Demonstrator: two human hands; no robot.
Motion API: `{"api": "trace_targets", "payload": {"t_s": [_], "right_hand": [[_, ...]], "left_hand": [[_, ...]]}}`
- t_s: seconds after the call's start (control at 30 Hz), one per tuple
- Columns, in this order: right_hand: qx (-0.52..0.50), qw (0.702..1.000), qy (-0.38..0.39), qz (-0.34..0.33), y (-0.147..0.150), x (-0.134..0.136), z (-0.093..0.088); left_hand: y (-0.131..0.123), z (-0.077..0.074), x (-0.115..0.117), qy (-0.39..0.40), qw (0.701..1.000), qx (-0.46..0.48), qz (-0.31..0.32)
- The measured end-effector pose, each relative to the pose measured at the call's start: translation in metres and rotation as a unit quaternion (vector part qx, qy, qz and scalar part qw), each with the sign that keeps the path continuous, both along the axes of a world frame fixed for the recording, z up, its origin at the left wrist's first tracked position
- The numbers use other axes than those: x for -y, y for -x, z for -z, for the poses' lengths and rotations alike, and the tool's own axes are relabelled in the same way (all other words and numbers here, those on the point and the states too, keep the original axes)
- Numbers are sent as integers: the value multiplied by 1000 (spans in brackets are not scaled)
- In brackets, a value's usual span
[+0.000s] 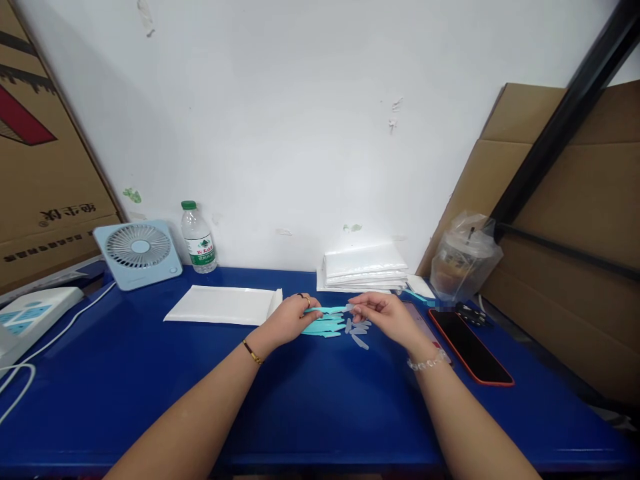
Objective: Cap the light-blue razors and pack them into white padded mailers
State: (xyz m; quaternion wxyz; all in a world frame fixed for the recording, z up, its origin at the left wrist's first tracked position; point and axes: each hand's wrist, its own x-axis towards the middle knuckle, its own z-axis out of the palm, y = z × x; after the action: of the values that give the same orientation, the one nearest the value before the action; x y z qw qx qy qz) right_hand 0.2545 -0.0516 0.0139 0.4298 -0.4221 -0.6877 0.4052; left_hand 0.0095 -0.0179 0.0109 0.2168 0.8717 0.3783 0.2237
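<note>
My left hand point(293, 316) pinches the handle end of a thin turquoise tool point(327, 310), held level above the table. At its other end, my right hand point(376, 313) grips a small translucent cap point(349, 308), which touches the tool's tip. Several more turquoise tools point(323, 327) lie side by side beneath my left fingers. Loose translucent caps point(359, 341) are scattered just right of them, below my right fingertips. A white padded envelope point(220, 305) lies flat to the left of my left hand.
White envelopes point(365, 263) are stacked by the wall. A phone point(470, 347) and a bagged drink cup point(463, 260) are at the right. A blue fan point(140, 253), a water bottle point(199, 240) and a power strip point(35, 320) with white cables stand left on the blue table point(300, 413).
</note>
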Motion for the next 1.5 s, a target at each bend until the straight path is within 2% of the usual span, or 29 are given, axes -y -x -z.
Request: {"api": "trace_targets", "payload": {"t_s": [0.17, 0.3, 0.4, 0.53, 0.67, 0.8, 0.97, 1.1, 1.23, 1.37, 1.5], "right_hand": [[12, 999, 17, -36, 9, 1, 5], [43, 997, 37, -51, 9, 4, 0], [141, 989, 36, -34, -1, 5, -5], [312, 949, 38, -34, -13, 2, 1], [366, 929, 33, -44, -12, -3, 14], [355, 933, 10, -57, -8, -2, 18], [242, 969, -4, -42, -5, 3, 8], [130, 989, 56, -51, 0, 2, 4], [40, 992, 109, -49, 1, -3, 7], [45, 994, 102, -19, -4, -5, 6], [132, 990, 36, -26, -1, 1, 3]], "left_hand": [[-4, 2, 4, 8, 1000, 8, 18], [-7, 2, 10, 32, 999, -9, 37], [-9, 1, 20, 42, 995, -65, 63], [-13, 2, 30, 43, 984, -152, 83], [-14, 5, 26, -38, 984, -170, 45], [-12, 10, 13, -103, 974, -203, -4], [-11, 15, 5, -118, 969, -217, -8], [-11, 15, 4, -154, 962, -226, -13], [-9, 14, 4, -152, 969, -196, -11], [-7, 11, 5, -141, 973, -181, -4], [-8, 11, 5, -143, 971, -189, -8]]}}
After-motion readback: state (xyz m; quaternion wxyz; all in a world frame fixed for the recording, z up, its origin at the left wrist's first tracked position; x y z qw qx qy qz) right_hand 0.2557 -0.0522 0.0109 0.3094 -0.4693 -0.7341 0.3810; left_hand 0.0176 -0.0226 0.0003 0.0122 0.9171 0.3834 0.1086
